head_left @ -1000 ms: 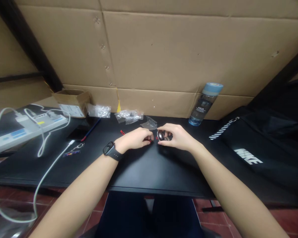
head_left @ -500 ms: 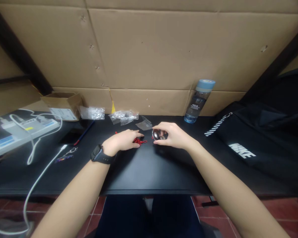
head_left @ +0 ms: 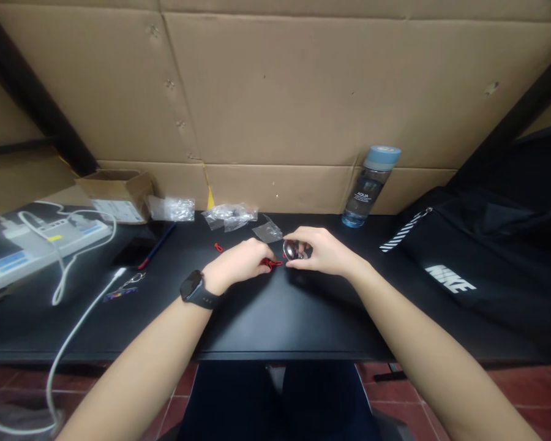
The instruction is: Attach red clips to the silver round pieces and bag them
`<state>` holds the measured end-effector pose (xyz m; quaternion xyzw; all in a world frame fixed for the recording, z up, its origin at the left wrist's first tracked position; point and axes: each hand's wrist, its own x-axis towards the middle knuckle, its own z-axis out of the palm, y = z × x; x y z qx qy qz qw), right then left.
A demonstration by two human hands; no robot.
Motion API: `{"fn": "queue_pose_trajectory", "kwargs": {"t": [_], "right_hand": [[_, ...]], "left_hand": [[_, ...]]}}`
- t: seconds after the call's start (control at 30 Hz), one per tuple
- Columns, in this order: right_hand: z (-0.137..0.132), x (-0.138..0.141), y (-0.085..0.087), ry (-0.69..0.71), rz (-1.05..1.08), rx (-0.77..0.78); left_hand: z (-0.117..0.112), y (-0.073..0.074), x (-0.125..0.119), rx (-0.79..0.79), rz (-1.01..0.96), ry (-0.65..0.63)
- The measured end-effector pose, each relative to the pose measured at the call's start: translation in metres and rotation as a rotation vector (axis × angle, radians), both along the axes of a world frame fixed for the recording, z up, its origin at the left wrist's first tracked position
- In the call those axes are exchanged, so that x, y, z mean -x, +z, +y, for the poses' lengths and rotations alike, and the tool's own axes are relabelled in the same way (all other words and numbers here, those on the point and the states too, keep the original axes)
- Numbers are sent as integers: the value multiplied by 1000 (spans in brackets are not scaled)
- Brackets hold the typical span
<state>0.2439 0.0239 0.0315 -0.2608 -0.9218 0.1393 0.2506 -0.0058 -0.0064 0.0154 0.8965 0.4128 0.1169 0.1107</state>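
On black table, left of middle: noting red loop. Between front and back edges, touching red cord with left hand; cannot tell if pinching. Just right, gripping shiny round object with right hand. Farther right, noting blue-capped bottle near back edge.

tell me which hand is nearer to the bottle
Right. The right hand, holding a shiny metal thing, is left of the bottle and closer to the person; the left hand, at the red cord, is farther left.
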Motion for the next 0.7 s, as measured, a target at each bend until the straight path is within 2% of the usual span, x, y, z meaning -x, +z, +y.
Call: {"fn": "queue_pose_trajectory", "kwargs": {"t": [0.17, 0.7], "right_hand": [[0, 1, -1, -1, -32, 14], [-2, 5, -2, 55, -124, 33]], "left_hand": [[-1, 1, -3, -19, 54, -12], [-3, -3, -6, -65, -26, -41]]}}
